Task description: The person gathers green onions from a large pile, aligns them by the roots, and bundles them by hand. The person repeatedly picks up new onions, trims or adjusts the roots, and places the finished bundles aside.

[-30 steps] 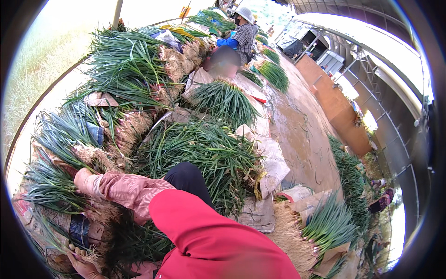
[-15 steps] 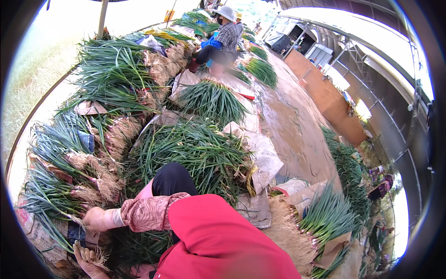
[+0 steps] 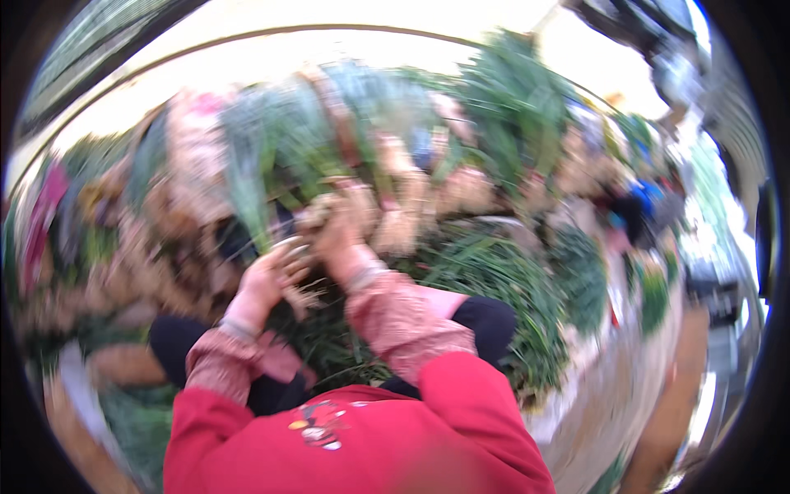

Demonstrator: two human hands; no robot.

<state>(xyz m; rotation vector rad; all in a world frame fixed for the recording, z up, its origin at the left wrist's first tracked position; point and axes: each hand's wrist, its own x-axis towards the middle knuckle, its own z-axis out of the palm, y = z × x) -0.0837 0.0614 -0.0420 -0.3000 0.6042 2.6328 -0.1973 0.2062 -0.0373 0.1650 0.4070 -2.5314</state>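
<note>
My left hand [image 3: 276,270] is closed around a small bunch of green onions [image 3: 249,202]. Their green leaves rise away from me, and their pale roots [image 3: 304,300] hang out beside the fingers. Just to the right, my right hand [image 3: 339,239] is at the root ends of the laid-out bundles. Its fingers are smeared by motion, so whether it grips anything does not show. Beyond both hands lies a row of green onion bundles [image 3: 304,136], leaves pointing away and tan roots [image 3: 399,226] toward me.
Between and right of my knees spreads a heap of loose green onions [image 3: 485,280]. More bundles [image 3: 527,107] stand in the row at the far right. A person in blue [image 3: 646,198] sits at the right. Pale sheeting [image 3: 568,403] lies by the heap.
My view has swung left, so the bundle row now stretches across ahead. Both hands now appear near the middle, close together. Much of the picture is blurred.
</note>
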